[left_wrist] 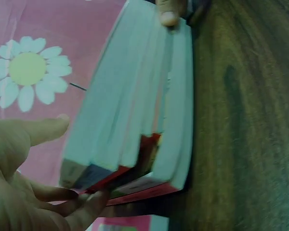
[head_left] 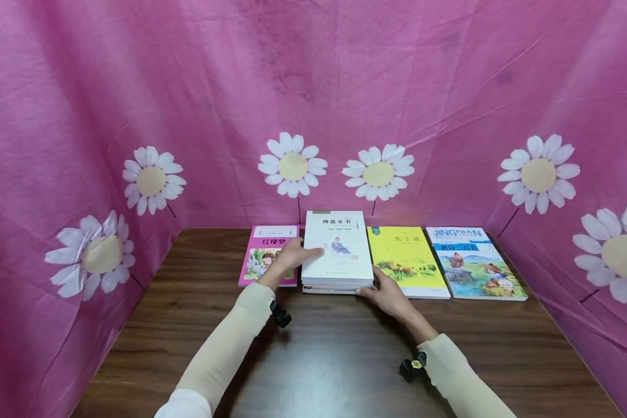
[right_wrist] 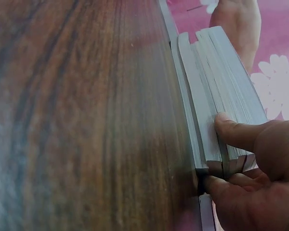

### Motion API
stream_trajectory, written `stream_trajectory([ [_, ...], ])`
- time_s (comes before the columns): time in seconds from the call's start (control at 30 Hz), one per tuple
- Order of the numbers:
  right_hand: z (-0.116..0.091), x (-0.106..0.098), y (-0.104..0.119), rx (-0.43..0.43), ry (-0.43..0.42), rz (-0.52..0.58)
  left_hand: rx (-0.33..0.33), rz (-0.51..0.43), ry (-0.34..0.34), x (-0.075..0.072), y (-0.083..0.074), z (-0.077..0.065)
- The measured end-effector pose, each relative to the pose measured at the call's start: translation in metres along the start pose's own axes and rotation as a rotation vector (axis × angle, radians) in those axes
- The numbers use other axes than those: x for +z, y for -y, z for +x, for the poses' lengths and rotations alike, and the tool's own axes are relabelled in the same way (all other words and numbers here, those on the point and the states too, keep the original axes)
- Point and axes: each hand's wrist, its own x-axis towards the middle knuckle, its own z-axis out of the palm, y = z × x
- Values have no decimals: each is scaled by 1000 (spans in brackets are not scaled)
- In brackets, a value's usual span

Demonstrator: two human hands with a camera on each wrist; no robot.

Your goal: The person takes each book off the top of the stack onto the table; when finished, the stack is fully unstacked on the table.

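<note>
A stack of several books [head_left: 339, 281] stands on the table, with a white book [head_left: 339, 232] on top whose cover shows a seated figure. At its left side is my left hand [head_left: 291, 255], fingertips touching the book ends and thumb stretched out over the top cover. My right hand [head_left: 391, 295] grips the near right corner of the stack. In the right wrist view its thumb [right_wrist: 236, 132] presses the page edges while the fingers bend round the side. The left wrist view shows the lower books sitting slightly unevenly.
Left of the stack lies a pink book [head_left: 256, 273], partly covered by my left hand. To the right lie a yellow book [head_left: 407, 255] and a blue illustrated book [head_left: 475, 267]. A pink flowered cloth [head_left: 334, 87] hangs behind the wooden table [head_left: 324, 360].
</note>
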Motion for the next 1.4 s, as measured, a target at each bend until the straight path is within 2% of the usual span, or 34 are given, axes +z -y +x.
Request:
stream_trajectory([
  [0.13, -1, 1, 1, 8, -1, -20, -32, -26, -21, 5, 2, 1],
  [0.3, 0, 0, 3, 19, -11, -10, -37, -44, -50, 7, 2, 1],
  [0.57, 0, 1, 3, 36, -14, -1, -36, 26, -121, 9, 0, 3],
  [0.97, 1, 2, 0, 37, -5, 37, -112, -9, -132, 5, 0, 10],
  [1.07, 0, 1, -1, 45, 1, 35, -80, 24, -145, 5, -1, 10],
  [1.1, 0, 1, -1, 49, 1, 32, -40, 35, -151, 8, 8, 19],
  [1.23, 0, 1, -1, 55, 3, 24, 33, 62, -183, 10, 1, 13],
  [1.3, 1, 1, 0, 56, 2, 26, 47, 32, -188, 11, -3, 9],
  [1.33, 1, 1, 0, 54, 2, 28, 28, 13, -185, 9, -15, -3],
  [1.4, 2, 0, 0, 50, 0, 33, 43, -44, -176, 11, -18, -6],
])
